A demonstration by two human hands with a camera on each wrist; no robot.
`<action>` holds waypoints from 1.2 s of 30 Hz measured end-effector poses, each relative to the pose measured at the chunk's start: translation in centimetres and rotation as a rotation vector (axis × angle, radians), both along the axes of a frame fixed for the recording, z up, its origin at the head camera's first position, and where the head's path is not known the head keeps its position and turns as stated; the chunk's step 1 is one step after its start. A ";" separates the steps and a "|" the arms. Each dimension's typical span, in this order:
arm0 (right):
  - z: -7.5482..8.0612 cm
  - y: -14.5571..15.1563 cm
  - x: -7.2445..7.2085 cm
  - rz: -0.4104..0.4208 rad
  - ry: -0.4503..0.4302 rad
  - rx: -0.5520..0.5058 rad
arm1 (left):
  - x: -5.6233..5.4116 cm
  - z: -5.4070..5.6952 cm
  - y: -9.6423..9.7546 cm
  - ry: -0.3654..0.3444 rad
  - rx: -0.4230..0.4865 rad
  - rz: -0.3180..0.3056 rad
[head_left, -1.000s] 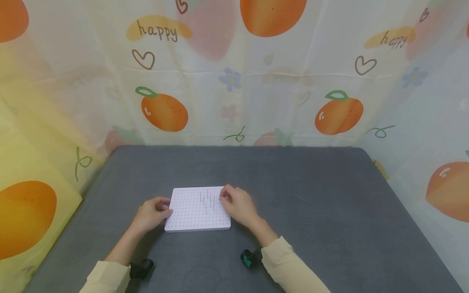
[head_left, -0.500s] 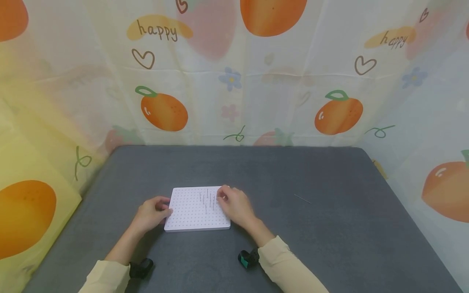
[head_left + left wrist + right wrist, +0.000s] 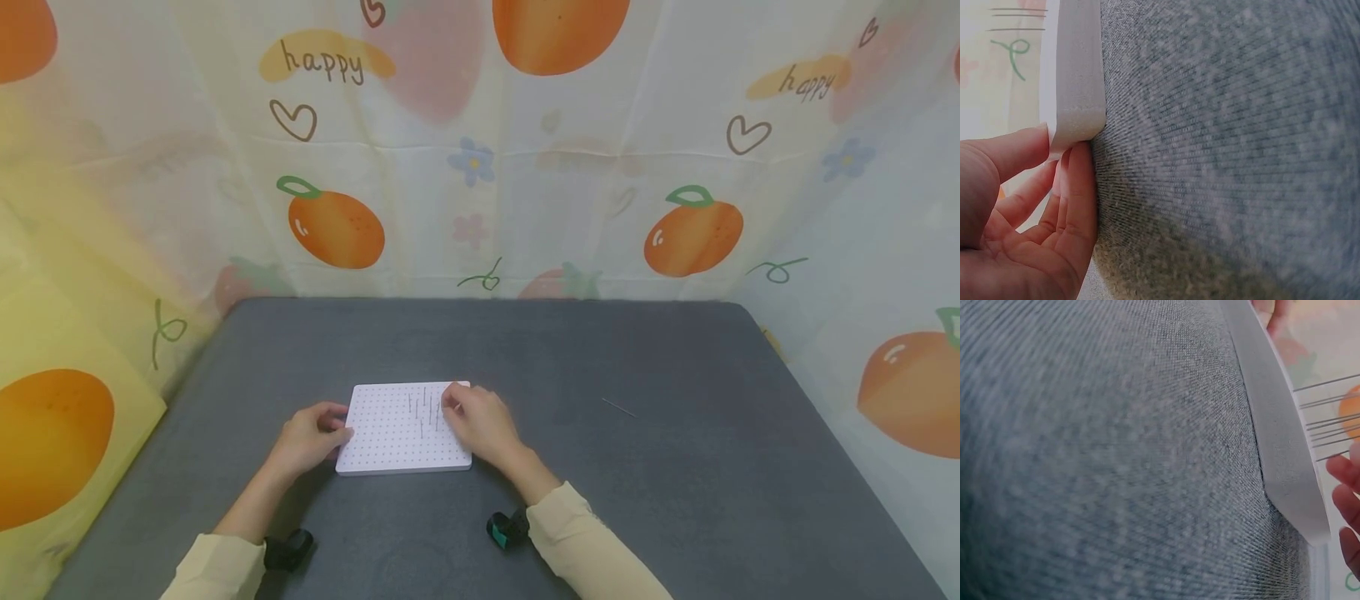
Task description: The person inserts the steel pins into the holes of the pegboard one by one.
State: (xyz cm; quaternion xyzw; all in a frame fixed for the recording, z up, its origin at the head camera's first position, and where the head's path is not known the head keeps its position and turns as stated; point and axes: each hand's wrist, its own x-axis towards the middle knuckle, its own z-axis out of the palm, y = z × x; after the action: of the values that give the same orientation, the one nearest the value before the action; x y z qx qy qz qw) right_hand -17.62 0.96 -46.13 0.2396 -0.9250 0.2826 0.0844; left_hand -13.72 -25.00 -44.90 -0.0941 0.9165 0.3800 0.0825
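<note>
A white pegboard (image 3: 382, 442) with rows of small holes lies flat on the grey table. Several thin metal pins (image 3: 431, 408) stand upright toward its back right part. At the board's left edge, my left hand (image 3: 303, 437) holds it, thumb on the top rim and fingers against the side, as the left wrist view shows up close. Above the right edge is my right hand (image 3: 483, 423), thumb and fingertips brought together around a thin metal pin (image 3: 1333, 455), most of it hidden by the fingers. In the right wrist view only some of that hand's fingers (image 3: 1347, 503) show.
One loose metal pin (image 3: 619, 407) lies on the grey table (image 3: 675, 500), well right of the board. Fruit-patterned curtains (image 3: 480, 208) hang behind the table and along both sides. Dark wrist straps (image 3: 508, 529) sit at the cuffs of both sleeves.
My right hand has shifted slightly left over the board's right side, mostly in the first half second. My left hand and the board stay in place.
</note>
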 end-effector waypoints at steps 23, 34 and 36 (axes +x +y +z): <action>0.2 2.0 0.2 0.038 -0.045 0.024 | 0.0 0.0 -0.2 -0.024 0.011 -0.002; 1.1 6.8 1.2 -0.025 0.049 -0.092 | 0.1 -0.1 -0.1 -0.020 0.013 0.001; 1.2 7.8 1.4 -0.032 0.056 -0.105 | 0.1 -0.1 -0.1 -0.012 0.012 -0.004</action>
State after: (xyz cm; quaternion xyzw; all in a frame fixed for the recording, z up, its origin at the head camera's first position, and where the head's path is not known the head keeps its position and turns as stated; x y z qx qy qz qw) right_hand -16.21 8.72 -44.91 0.2277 -0.9098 0.3228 0.1271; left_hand -13.65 -25.14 -44.98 -0.0942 0.9139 0.3847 0.0893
